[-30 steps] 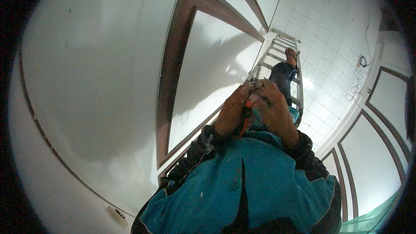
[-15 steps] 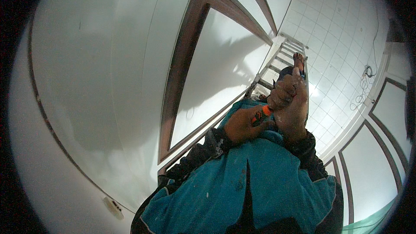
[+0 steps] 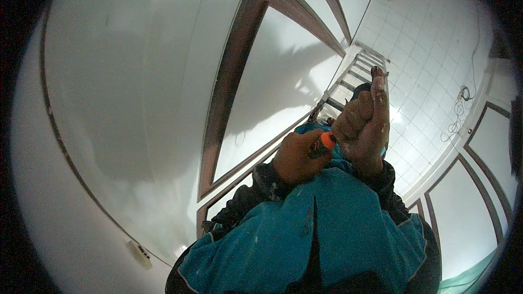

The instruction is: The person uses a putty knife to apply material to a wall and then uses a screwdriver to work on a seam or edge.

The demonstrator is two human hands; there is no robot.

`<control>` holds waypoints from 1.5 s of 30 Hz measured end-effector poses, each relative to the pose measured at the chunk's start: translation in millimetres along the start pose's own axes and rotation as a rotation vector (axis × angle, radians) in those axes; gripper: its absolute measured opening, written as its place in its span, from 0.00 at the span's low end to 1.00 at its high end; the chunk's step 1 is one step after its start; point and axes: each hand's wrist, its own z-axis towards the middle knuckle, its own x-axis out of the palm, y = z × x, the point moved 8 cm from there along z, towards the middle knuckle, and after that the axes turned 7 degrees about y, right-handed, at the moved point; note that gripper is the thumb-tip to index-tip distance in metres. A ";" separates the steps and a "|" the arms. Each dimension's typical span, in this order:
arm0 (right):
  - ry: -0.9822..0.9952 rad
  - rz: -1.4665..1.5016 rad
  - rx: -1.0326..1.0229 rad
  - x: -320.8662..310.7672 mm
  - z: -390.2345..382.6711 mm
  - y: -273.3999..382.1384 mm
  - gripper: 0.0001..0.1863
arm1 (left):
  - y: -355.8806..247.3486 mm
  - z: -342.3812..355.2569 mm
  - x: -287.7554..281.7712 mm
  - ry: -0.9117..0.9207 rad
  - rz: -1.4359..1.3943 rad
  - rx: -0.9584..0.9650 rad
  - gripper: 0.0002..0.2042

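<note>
My left hand (image 3: 302,158) is closed round a black tool handle with an orange end (image 3: 327,140). The rest of that tool is hidden in the fingers, so its kind does not show. Just right of it, my right hand (image 3: 359,128) is curled into a fist with the thumb stretched along the top. Whether anything is inside the fist is hidden. The orange end points at the right hand's lower fingers, very near or touching them. Both hands are in front of my teal shirt (image 3: 272,239), with dark sleeves at the wrists.
A metal ladder (image 3: 348,85) stands beyond my hands, with a foot (image 3: 377,72) near its rungs. White wall panels with brown trim (image 3: 231,71) run along the left. Loose cable (image 3: 464,93) lies on the white tiled floor (image 3: 419,65). A small fitting (image 3: 140,254) is at lower left.
My left hand has drawn slightly left and up, its fingers wrapping more fully round the orange-ended handle. The right thumb now stretches straighter, and the right fist has shifted a little.
</note>
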 end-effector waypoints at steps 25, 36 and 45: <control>0.038 -0.052 0.232 -10.7 0.1 20.3 0.24 | -7.6 -34.0 -44.1 -0.225 -0.150 0.086 0.18; 0.337 -0.748 0.674 13.2 -48.5 -36.9 0.23 | 27.0 -35.2 -82.7 -0.367 -0.128 -0.018 0.16; 0.722 -1.761 0.203 40.2 -12.1 0.3 0.23 | -3.1 -31.6 -84.4 -0.277 0.162 0.058 0.19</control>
